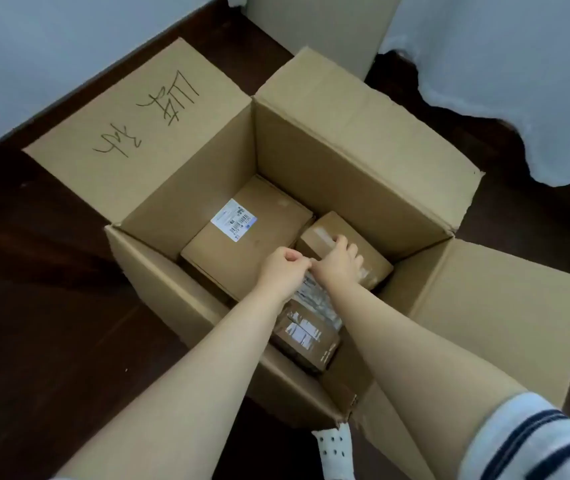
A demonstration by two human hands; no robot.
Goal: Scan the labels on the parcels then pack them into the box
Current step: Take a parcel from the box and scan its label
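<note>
Domestic room, evidently a home: dark wooden floor, plain pale wall, white cloth draped to the floor, open cardboard box standing on the boards.

Head-worn view, steeply downward, close over the open box

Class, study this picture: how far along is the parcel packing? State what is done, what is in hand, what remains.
Done: a large labelled parcel and a dark parcel lie inside the box. In hand: the right hand grips a small parcel; the left hand seems to pinch a shiny wrapped parcel. Left: settling these; no waiting parcels show, and scanning cannot be judged.
</note>
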